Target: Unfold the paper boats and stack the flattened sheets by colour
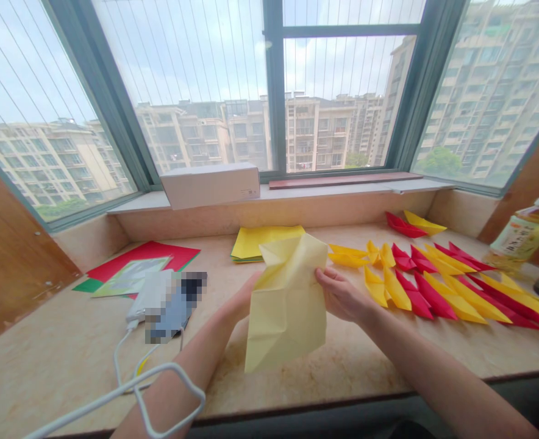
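Observation:
I hold a pale yellow creased paper sheet [285, 305] up above the stone window ledge [68, 360]. My left hand [241, 303] is mostly behind the sheet's left edge, gripping it. My right hand [340, 296] pinches the sheet's right edge near the top, fingers closed on it. The sheet shows several fold creases and hangs slightly crumpled between both hands.
A stack of yellow sheets [260, 241] lies behind the held paper. Folded red and yellow paper boats [438, 283] line the right side. Red and green sheets [146, 262], a power bank with phone [166, 302] and a white cable [127, 390] sit left. A bottle [523, 235] stands far right, a white box [210, 185] on the sill.

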Motion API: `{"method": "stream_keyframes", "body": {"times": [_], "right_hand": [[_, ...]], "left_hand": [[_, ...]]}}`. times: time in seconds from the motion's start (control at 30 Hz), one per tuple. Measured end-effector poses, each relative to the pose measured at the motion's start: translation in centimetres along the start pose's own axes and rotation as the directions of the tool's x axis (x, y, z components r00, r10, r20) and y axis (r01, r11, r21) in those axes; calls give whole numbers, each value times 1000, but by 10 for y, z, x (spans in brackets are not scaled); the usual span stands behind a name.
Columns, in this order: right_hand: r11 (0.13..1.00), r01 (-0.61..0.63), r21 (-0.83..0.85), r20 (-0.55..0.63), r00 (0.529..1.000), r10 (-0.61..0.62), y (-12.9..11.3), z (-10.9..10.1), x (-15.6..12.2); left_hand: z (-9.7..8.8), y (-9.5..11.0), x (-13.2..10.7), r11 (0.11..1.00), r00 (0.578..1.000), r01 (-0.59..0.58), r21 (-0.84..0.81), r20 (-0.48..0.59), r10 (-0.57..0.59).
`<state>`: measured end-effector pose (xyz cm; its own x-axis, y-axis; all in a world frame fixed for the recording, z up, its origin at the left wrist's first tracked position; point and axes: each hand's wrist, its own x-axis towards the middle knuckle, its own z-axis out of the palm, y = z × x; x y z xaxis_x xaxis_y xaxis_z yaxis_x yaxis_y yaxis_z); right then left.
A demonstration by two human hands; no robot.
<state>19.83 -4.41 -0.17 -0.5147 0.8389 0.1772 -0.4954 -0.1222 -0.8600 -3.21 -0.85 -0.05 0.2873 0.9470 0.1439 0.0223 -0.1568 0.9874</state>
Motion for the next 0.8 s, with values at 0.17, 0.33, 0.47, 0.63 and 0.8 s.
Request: {"method": "stream_keyframes", "body": {"times": [0.17, 0.33, 0.47, 0.63, 0.8], "right_hand": [[998, 15, -61, -74, 997, -19, -5, 5, -6], [989, 113, -94, -203, 970, -130, -25, -4, -10], [938, 297, -178, -383, 857, -344, -47, -27, -5], [941, 197, -276, -432, 849, -304, -65, -61, 1], [947, 151, -284, -413, 872, -263, -63, -73, 2]], "left_hand": [[13, -8, -1, 997, 980, -52, 54, 197, 40], [9, -2, 3, 996, 965, 84, 14, 250, -85], [-21, 3, 14, 984, 992, 123, -128, -6, -125], [-40, 7, 19, 986, 994, 44, -162, -88, -59], [-38, 7, 16, 991, 998, 20, -131, -60, -28]]}}
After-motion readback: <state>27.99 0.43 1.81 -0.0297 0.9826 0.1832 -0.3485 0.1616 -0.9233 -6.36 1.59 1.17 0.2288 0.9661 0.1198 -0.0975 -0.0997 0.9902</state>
